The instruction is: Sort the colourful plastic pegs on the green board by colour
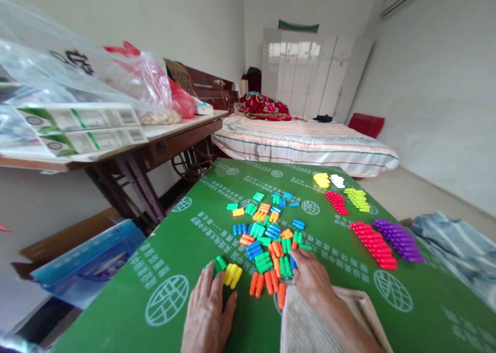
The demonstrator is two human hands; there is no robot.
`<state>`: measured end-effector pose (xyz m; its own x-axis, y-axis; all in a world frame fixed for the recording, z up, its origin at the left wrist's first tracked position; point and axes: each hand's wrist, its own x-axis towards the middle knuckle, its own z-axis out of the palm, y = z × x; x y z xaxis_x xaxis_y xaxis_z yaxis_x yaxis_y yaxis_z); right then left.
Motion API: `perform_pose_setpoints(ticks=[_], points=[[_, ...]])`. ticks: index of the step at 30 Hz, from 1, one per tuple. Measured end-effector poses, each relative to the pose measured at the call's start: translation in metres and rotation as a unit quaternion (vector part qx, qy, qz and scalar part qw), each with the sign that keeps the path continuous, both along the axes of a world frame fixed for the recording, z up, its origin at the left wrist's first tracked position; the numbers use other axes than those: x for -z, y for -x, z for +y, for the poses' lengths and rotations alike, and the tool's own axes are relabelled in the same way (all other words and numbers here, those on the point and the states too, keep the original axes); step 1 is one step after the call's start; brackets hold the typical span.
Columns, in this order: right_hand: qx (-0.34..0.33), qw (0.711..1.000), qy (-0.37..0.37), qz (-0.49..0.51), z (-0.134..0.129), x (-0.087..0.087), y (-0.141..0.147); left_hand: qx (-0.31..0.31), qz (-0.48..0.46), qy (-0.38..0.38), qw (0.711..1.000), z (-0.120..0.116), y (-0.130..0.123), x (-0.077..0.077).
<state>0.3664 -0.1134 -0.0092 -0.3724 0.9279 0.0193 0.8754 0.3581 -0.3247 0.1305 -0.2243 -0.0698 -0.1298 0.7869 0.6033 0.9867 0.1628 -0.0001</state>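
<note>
My left hand (209,309) lies nearly flat near the front edge of the green board, fingers extended, fingertips at a few green pieces (221,262) and beside a small group of yellow pieces (233,275). My right hand (310,275) reaches over a beige cloth-lined container; its fingers are bent down on a blue piece (293,263) at the right side of the mixed pile. That pile holds several green (264,261), orange (257,284) and blue (254,250) capsule-shaped pieces, mostly lying in small clusters.
Sorted rows of red (374,244), purple (399,241), yellow-green (357,199), yellow (321,180) and white pieces (337,181) line the board's right side. The beige container (310,322) is at the front. A table with bags (170,136) stands left, a bed (306,140) behind.
</note>
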Motion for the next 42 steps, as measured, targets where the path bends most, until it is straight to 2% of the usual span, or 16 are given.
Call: perform_pose_setpoints(ticks=[5, 11, 16, 22, 32, 36, 42], points=[[-0.008, 1.0, 0.005, 0.003, 0.007, -0.005, 0.012, 0.052, 0.013, -0.006, 0.999, 0.018, -0.013, -0.003], [-0.004, 0.999, -0.001, 0.035, 0.017, -0.003, 0.012, 0.102, -0.023, 0.011, 0.994, 0.035, -0.024, -0.003], [-0.003, 0.995, -0.012, 0.098, 0.017, 0.007, 0.0, 0.108, -0.083, 0.059, 0.989, 0.037, -0.026, -0.007], [0.001, 0.991, -0.021, 0.132, 0.008, 0.018, -0.011, 0.122, -0.131, 0.081, 0.981, 0.036, -0.026, -0.017], [0.004, 0.996, -0.022, 0.088, -0.003, 0.018, -0.011, 0.112, -0.204, 0.117, 0.965, 0.038, -0.029, -0.029], [0.011, 0.996, -0.025, 0.079, -0.004, 0.018, -0.01, 0.102, -0.206, 0.131, 0.964, 0.041, -0.027, -0.03], [0.01, 0.997, -0.021, 0.07, -0.005, 0.018, -0.007, 0.122, -0.21, 0.118, 0.963, 0.041, -0.022, -0.036]])
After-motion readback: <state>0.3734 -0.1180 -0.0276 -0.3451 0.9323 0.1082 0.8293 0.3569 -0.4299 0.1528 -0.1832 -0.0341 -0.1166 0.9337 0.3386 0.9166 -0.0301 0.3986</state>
